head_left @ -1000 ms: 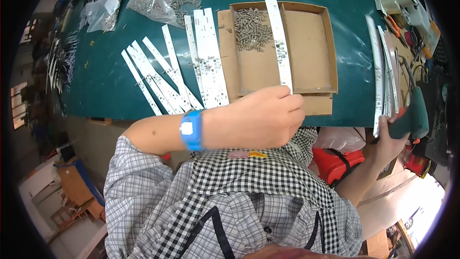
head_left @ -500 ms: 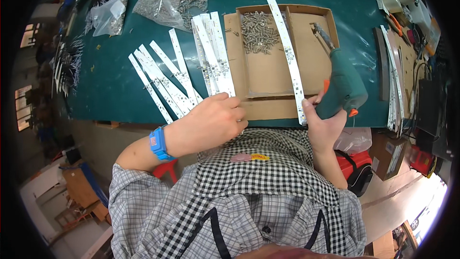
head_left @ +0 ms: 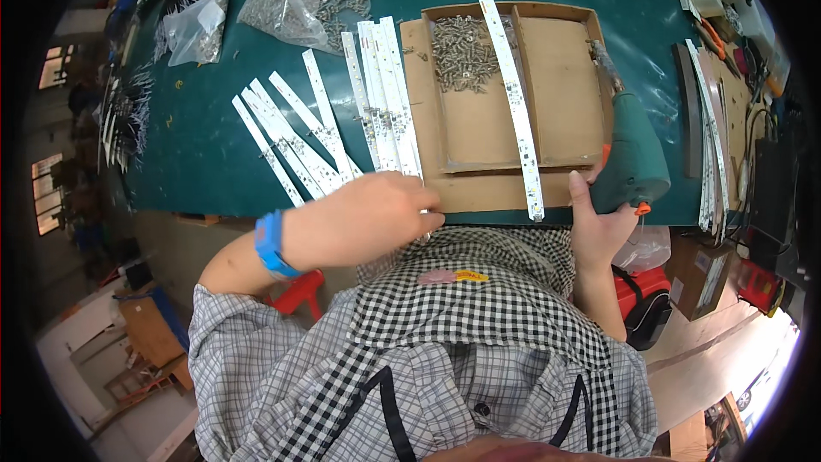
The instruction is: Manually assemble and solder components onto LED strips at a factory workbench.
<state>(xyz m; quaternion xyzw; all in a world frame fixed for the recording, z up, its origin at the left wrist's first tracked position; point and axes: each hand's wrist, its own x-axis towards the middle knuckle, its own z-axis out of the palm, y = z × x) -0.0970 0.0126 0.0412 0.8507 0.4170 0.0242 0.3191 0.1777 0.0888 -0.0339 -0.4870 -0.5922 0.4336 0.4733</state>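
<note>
Green-topped bench w/ white strips fanned left, cardboard tray centre, plastic bags of screws at back.

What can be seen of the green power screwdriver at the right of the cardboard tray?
The screwdriver has a rounded teal-green plastic body with orange accents near its lower end and a slim metal bit pointing up and away along the right wall of the cardboard tray. It lies tilted over the green table mat. The right hand wraps its grip from below; nothing else visibly touches it.
</note>
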